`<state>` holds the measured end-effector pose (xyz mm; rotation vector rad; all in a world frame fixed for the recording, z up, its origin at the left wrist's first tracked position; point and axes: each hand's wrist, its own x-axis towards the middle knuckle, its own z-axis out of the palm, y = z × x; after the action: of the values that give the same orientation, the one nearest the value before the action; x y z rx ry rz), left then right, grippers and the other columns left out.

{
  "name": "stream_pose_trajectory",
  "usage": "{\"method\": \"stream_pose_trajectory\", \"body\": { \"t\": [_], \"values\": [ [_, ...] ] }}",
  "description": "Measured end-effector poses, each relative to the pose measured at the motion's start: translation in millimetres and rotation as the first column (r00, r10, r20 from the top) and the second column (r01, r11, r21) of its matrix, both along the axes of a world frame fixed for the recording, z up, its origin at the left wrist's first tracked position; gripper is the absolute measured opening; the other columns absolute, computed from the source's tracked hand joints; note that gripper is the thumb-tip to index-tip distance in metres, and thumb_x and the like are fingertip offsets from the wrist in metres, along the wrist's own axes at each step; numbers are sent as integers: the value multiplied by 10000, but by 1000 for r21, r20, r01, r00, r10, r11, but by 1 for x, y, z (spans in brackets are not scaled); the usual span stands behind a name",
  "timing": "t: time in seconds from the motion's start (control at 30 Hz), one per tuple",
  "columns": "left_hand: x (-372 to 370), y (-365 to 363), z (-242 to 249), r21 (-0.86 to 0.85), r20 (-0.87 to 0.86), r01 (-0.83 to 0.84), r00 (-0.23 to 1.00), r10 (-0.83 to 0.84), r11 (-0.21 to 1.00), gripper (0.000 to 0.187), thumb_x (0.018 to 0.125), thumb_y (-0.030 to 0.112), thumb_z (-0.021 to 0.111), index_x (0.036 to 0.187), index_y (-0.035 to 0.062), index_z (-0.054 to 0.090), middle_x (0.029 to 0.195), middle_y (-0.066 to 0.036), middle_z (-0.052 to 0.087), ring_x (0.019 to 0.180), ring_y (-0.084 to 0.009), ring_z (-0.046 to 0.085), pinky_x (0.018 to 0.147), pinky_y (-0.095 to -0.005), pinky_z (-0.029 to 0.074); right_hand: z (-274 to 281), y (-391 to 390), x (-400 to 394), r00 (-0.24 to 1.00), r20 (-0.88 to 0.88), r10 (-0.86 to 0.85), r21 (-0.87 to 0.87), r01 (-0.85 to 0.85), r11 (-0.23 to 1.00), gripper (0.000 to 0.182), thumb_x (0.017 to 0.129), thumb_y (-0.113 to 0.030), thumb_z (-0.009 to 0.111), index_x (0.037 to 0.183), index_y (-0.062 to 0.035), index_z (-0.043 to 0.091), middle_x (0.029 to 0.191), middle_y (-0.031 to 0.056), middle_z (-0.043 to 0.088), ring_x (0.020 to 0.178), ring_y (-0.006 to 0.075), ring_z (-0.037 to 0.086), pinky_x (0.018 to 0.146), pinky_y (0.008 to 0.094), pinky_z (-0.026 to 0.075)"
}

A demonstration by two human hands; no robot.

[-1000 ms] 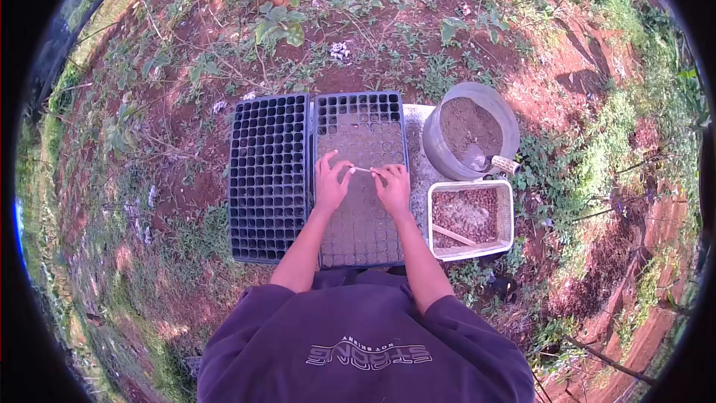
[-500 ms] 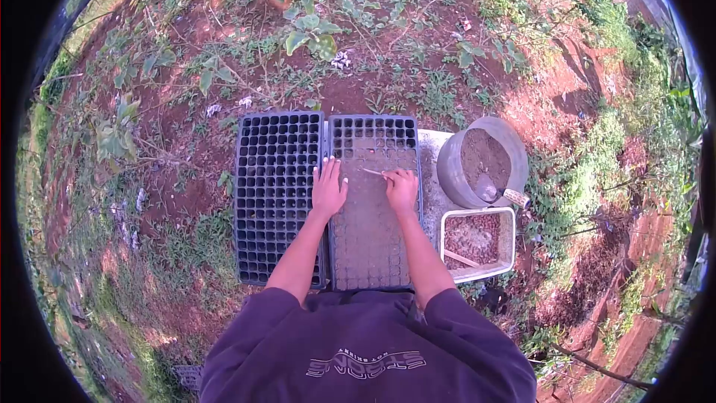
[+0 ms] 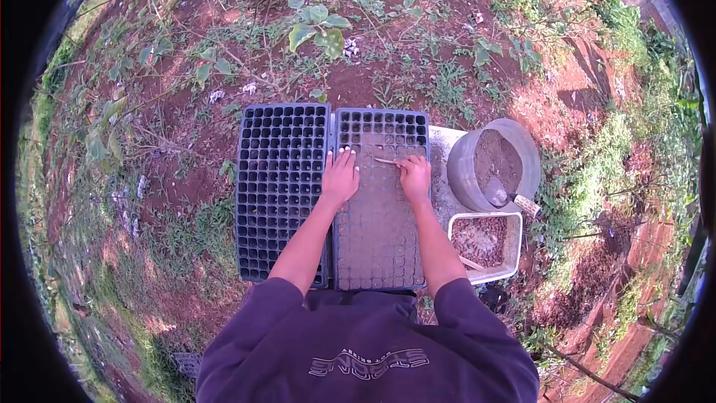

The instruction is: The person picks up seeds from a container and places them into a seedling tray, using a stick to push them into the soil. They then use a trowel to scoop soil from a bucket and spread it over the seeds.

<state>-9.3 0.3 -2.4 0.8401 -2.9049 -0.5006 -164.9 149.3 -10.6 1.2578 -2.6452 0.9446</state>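
A black seedling tray (image 3: 377, 254) lies in front of me, most of its cells filled level with brown soil. The cells along its far end show dark and lower in fill. My left hand (image 3: 341, 179) rests flat on this tray's left side, fingers stretched out towards the far end. Between the fingers of my right hand (image 3: 415, 179) is a thin, light stick (image 3: 385, 161), held nearly level over the soil in the far part of the tray. Close on the left stands a second seedling tray (image 3: 280, 194) with dark, unfilled cells.
A grey bucket (image 3: 465, 168) of soil stands at the right, with a trowel (image 3: 527, 205) leaning in it. Nearer me sits a white tub (image 3: 514, 257) of reddish-brown seed-like grains, a flat stick (image 3: 471, 263) inside. Weeds and leafy plants (image 3: 317, 30) surround the trays.
My right hand and the thin stick have moved slightly away from me and right over the soil. My left hand stays flat at the tray's left side. The whole view has shifted slightly.
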Motion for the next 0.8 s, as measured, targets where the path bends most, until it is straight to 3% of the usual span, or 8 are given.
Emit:
{"method": "stream_pose_trajectory", "body": {
  "t": [0.13, 0.47, 0.67, 0.8],
  "values": [
    [-4, 1, 3, 21, 46, -14, 999, 13, 1000, 472, 937, 255, 433, 1344, 16, 447, 1425, -140, 430, 1361, -252, 353, 1155, -470, 173, -2, -6, -5, 999, -23, 30, -27, -31, 999, 144, 757, -67, 652, 826, -151, 746, 806, 13, 615, 875, 224, 549, 779, 360, 405],
    [-3, 1, -4, -1, -28, -28, 999, 28, 1000, 434, 916, 215, 456, 1295, 9, 500, 1377, -145, 479, 1327, -270, 399, 1133, -490, 216, 6, -9, -18, 994, -107, 1, -4, -1, 1000, 176, 739, -27, 642, 825, -142, 743, 802, 2, 616, 857, 209, 546, 767, 358, 380],
    [-4, 1, 1, 48, 47, -32, 998, 29, 998, 461, 933, 238, 420, 1338, 22, 456, 1411, -123, 438, 1363, -254, 347, 1154, -487, 164, 13, -8, -17, 970, -178, 168, 11, -168, 986, 182, 724, -24, 641, 832, -136, 736, 824, 0, 600, 876, 202, 539, 788, 356, 371],
    [-3, 0, 2, 60, 36, -29, 999, 27, 998, 458, 928, 235, 425, 1335, 28, 457, 1404, -116, 439, 1364, -250, 344, 1154, -492, 166, 13, -13, -15, 984, -174, 27, 21, -24, 1000, 202, 727, -26, 639, 858, -147, 735, 843, 0, 594, 893, 203, 532, 814, 366, 367]
  ]
}}
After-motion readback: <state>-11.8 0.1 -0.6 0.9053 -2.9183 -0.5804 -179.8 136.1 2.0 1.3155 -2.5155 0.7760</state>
